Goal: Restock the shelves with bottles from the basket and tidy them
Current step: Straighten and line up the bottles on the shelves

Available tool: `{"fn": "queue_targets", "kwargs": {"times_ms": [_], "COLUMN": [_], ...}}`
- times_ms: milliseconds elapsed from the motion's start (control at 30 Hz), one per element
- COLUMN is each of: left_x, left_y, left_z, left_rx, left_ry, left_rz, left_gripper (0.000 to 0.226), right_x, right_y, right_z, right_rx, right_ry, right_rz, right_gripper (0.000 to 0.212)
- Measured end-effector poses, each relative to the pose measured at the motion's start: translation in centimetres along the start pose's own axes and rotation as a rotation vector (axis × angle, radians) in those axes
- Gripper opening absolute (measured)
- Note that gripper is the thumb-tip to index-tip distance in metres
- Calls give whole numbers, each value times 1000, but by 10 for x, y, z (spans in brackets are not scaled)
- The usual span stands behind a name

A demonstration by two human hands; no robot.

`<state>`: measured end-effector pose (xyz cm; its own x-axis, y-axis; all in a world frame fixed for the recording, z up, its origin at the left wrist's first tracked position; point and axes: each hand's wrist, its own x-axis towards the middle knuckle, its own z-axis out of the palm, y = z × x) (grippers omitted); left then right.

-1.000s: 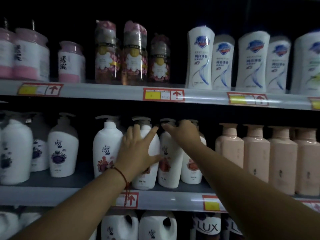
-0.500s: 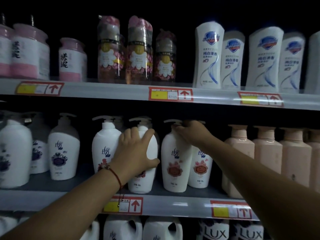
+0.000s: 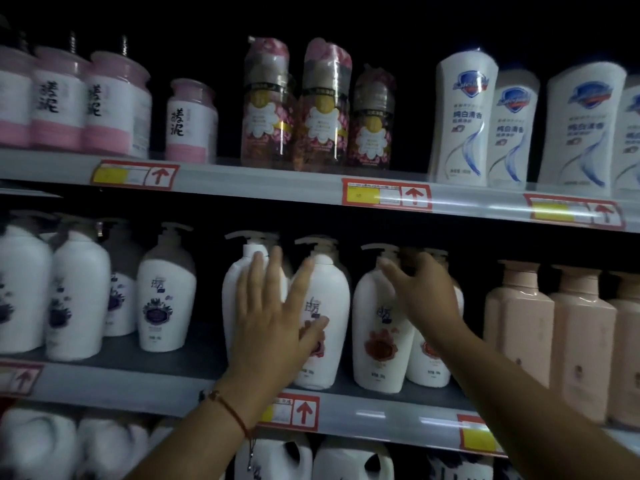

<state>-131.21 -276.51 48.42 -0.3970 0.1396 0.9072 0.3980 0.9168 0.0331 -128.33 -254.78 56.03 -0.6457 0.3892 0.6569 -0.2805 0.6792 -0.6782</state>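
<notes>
Several white pump bottles with red flower labels stand on the middle shelf (image 3: pixel 363 410). My left hand (image 3: pixel 273 323) lies flat, fingers spread, against two of them: the leftmost bottle (image 3: pixel 232 299) and the one beside it (image 3: pixel 329 306). My right hand (image 3: pixel 422 292) reaches to the neck of the third bottle (image 3: pixel 377 327), fingers loosely bent around its pump area; a fourth bottle (image 3: pixel 429 368) stands partly hidden behind that hand. No basket is in view.
White pump bottles with purple labels (image 3: pixel 166 299) fill the shelf's left part, pink bottles (image 3: pixel 519 323) the right. The upper shelf (image 3: pixel 277 178) holds pink jars, wrapped flower bottles and white shield-logo bottles. White jugs (image 3: pixel 287 459) sit on the lower shelf.
My left hand has let go of the second bottle and spread flat across the first two. My right hand has drawn back a little from the pump tops. The view has shifted left.
</notes>
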Motion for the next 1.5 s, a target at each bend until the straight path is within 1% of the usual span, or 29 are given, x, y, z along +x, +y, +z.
{"fn": "queue_targets", "kwargs": {"times_ms": [33, 67, 100, 167, 200, 233, 300, 367, 400, 500, 600, 667, 733, 900, 1000, 1133, 1167, 1200, 1233, 1300, 1367, 1400, 1433, 1467, 1500], "left_x": [-7, -12, -18, -27, -30, -34, -41, -45, -46, -46, -47, -49, -50, -50, -50, -52, -52, -53, -54, -59, -63, -65, -67, -68, -68], "left_y": [-6, -13, -20, -33, -36, -37, -37, -37, -39, -48, -56, -61, -64, -66, -67, -67, -67, -67, -66, -60, -49, -42, -35, -27, -20], "left_z": [-1, -2, -2, 4, 7, 10, 15, 18, 18, 18, 18, 19, 20, 19, 20, 18, 18, 17, 16, 13, 8, 6, 4, 2, 2], "left_rx": [-40, -94, -166, -348, -427, -479, -496, -452, -422, -323, -283, -307, -361, -431, -446, -471, -482, -501, -525, -541, -486, -431, -359, -272, -190], "left_ry": [34, 55, 55, 11, -25, -61, -100, -109, -109, -102, -95, -89, -93, -120, -132, -148, -152, -152, -142, -101, -74, -73, -73, -75, -75], "left_rz": [-114, -240, -354, -502, -542, -561, -537, -480, -454, -394, -370, -366, -368, -389, -403, -411, -417, -425, -432, -424, -403, -389, -359, -311, -258], "left_gripper": [100, 108, 117, 132, 137, 140, 143, 142, 141, 139, 139, 137, 135, 134, 133, 131, 131, 130, 129, 127, 123, 121, 118, 114, 106], "right_x": [-15, -33, -50, -76, -82, -82, -70, -51, -40, -17, -8, -9, -11, -16, -20, -38, -45, -53, -62, -77, -84, -85, -85, -83, -82], "right_y": [-1, -5, -9, -20, -24, -25, -30, -37, -40, -47, -49, -53, -54, -56, -59, -57, -53, -48, -40, -25, -4, 8, 18, 28, 36], "right_z": [1, 4, 11, 28, 36, 43, 48, 49, 50, 58, 67, 70, 72, 75, 78, 75, 73, 69, 64, 46, 27, 20, 16, 14, 13], "right_rx": [32, 87, 152, 211, 175, 122, 63, 35, 29, -2, -39, -93, -115, -57, -70, -35, 11, 64, 124, 233, 296, 307, 312, 319, 327], "right_ry": [77, 118, 97, -83, -161, -194, -188, -156, -161, -240, -275, -266, -258, -233, -209, -173, -168, -145, -98, 56, 183, 188, 153, 95, 30], "right_rz": [-59, -115, -140, -89, -63, -55, -48, -21, -7, 41, 60, 60, 60, 40, 38, -44, -54, -47, -35, -21, 26, 75, 125, 169, 195], "right_gripper": [39, 39, 40, 51, 59, 67, 75, 75, 72, 67, 51, 47, 48, 51, 50, 40, 42, 49, 54, 52, 53, 59, 66, 71, 71]}}
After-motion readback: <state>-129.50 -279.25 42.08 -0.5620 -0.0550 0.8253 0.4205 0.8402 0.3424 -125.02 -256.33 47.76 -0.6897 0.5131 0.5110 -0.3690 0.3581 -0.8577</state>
